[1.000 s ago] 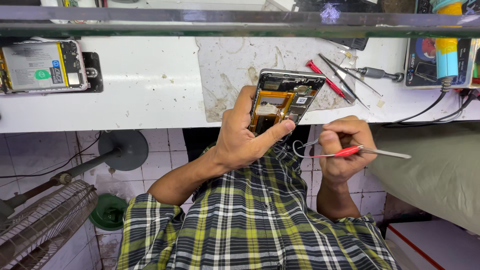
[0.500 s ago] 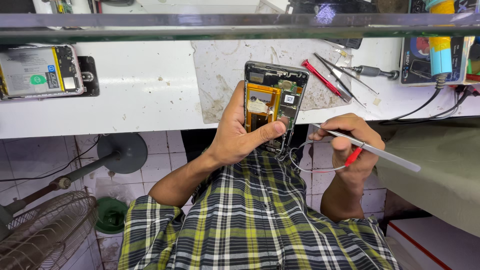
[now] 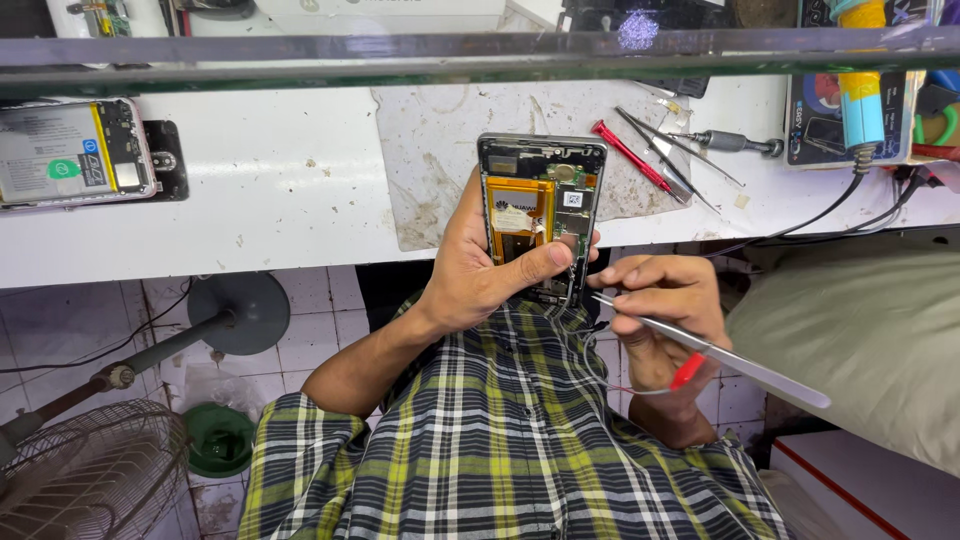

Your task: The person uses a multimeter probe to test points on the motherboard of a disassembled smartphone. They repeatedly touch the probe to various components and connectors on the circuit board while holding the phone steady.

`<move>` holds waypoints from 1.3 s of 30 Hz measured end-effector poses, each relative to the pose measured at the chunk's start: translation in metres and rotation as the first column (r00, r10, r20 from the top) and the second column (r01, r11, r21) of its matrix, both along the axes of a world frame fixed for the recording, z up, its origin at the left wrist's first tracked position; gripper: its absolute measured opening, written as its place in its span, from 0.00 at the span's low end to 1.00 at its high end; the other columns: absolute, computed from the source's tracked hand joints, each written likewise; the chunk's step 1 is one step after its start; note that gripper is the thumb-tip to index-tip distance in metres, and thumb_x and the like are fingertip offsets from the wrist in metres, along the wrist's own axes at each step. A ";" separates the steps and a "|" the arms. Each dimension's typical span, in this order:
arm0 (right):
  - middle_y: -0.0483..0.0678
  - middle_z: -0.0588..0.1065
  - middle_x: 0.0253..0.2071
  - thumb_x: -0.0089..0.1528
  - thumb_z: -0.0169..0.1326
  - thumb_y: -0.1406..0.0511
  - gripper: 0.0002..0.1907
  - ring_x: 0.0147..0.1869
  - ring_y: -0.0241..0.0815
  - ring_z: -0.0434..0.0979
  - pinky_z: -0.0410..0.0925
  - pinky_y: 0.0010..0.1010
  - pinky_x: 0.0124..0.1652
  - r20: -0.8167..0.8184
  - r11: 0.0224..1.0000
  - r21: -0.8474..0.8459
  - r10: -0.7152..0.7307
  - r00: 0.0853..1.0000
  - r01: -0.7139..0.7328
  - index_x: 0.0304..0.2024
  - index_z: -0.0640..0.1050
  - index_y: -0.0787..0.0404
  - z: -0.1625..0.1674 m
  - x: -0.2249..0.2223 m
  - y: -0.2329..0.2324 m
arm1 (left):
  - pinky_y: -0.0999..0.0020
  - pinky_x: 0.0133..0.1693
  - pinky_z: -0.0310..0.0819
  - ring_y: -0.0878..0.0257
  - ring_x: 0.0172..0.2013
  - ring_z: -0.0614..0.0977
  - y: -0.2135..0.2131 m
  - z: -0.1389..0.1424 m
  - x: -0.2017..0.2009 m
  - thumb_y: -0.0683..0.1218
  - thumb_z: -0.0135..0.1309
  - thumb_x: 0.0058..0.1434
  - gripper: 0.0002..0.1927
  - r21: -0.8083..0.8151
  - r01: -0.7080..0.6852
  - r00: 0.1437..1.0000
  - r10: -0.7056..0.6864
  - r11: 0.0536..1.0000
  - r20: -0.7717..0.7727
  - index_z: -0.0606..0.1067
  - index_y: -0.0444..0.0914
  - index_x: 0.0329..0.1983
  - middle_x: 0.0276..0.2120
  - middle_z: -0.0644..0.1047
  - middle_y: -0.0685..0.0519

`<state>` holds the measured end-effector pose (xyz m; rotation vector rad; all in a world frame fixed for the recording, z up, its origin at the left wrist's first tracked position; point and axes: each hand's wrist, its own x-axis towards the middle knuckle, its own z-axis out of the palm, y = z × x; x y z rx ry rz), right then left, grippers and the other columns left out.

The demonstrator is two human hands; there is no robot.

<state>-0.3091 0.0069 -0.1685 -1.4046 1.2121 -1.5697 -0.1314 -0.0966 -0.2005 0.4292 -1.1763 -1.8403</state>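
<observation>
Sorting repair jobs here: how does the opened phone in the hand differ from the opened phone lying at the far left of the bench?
The held phone is gripped upright by the left hand, while the bench phone lies flat, sideways and untouched. The held phone shows an orange-framed inside; the bench phone shows a large grey battery with a yellow strip. The right hand brings tweezers to the held phone's lower edge; no tool is at the bench phone. Both have their backs off.
</observation>
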 end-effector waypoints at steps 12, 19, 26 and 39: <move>0.53 0.80 0.45 0.61 0.67 0.64 0.11 0.46 0.39 0.82 0.75 0.23 0.45 -0.024 0.999 -0.017 0.030 0.999 -0.031 0.38 0.80 0.64 -0.038 -0.008 0.002 | 0.62 0.55 0.84 0.61 0.52 0.85 0.008 0.005 0.000 0.40 0.57 0.72 0.20 0.053 0.042 0.997 -0.038 0.998 -0.063 0.70 0.34 0.65 0.52 0.82 0.45; 0.54 0.80 0.46 0.62 0.67 0.64 0.10 0.45 0.39 0.81 0.73 0.24 0.47 -0.038 0.997 -0.071 -0.033 0.999 0.031 0.39 0.81 0.65 -0.042 -0.012 0.003 | 0.63 0.54 0.85 0.63 0.49 0.85 -0.004 -0.002 -0.011 0.42 0.57 0.75 0.12 -0.032 0.140 0.983 -0.143 0.990 -0.112 0.74 0.35 0.59 0.47 0.82 0.49; 0.55 0.80 0.50 0.62 0.67 0.66 0.10 0.46 0.38 0.81 0.74 0.24 0.48 0.092 0.993 -0.103 -0.042 0.995 0.051 0.40 0.80 0.66 -0.056 -0.014 0.000 | 0.63 0.56 0.82 0.62 0.50 0.84 -0.008 -0.003 -0.015 0.42 0.55 0.76 0.12 -0.004 0.203 0.971 -0.202 0.979 -0.126 0.75 0.34 0.60 0.48 0.82 0.48; 0.53 0.76 0.49 0.70 0.60 0.64 0.11 0.49 0.44 0.83 0.82 0.37 0.47 0.159 0.972 -0.160 -0.148 0.976 0.174 0.48 0.75 0.65 -0.029 -0.007 -0.004 | 0.66 0.54 0.84 0.63 0.49 0.85 -0.006 0.002 -0.005 0.42 0.55 0.76 0.16 -0.080 0.098 0.995 -0.100 0.992 -0.023 0.69 0.32 0.62 0.47 0.82 0.47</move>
